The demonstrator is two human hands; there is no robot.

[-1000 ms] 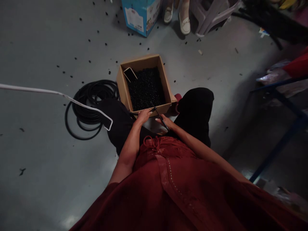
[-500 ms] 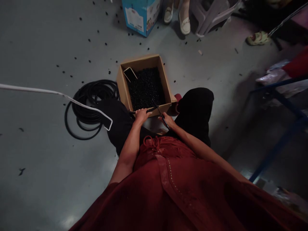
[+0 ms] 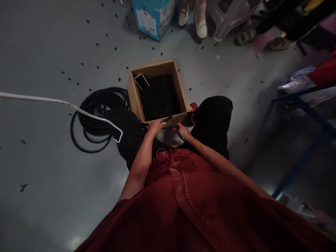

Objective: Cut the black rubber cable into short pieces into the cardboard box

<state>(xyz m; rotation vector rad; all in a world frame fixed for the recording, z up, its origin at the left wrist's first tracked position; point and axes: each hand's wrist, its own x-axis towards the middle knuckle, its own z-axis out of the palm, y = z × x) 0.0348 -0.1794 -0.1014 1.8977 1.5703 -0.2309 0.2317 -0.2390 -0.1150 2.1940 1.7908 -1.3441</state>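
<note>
A cardboard box (image 3: 133,94) full of small black pieces (image 3: 159,98) stands on the floor between my knees, with a phone-like dark rectangle (image 3: 142,82) in its back left corner. At the near rim, my left hand (image 3: 155,126) is closed on a black tube (image 3: 166,119), whose end points right. My right hand (image 3: 183,131) grips dark scissors (image 3: 175,125), their blades at the tube's end over the box edge. Whether the blades touch the tube is too small to tell.
Coiled black tubing (image 3: 90,119) lies left of the box, under a white cable (image 3: 65,102). Beyond are a blue carton (image 3: 148,19), a person's shoes (image 3: 201,28) and a plastic stool (image 3: 225,21). A blue metal frame (image 3: 304,154) stands right.
At the upper right, another person's feet and dark trouser legs have come further into view. My hands, the tube and the scissors have barely moved.
</note>
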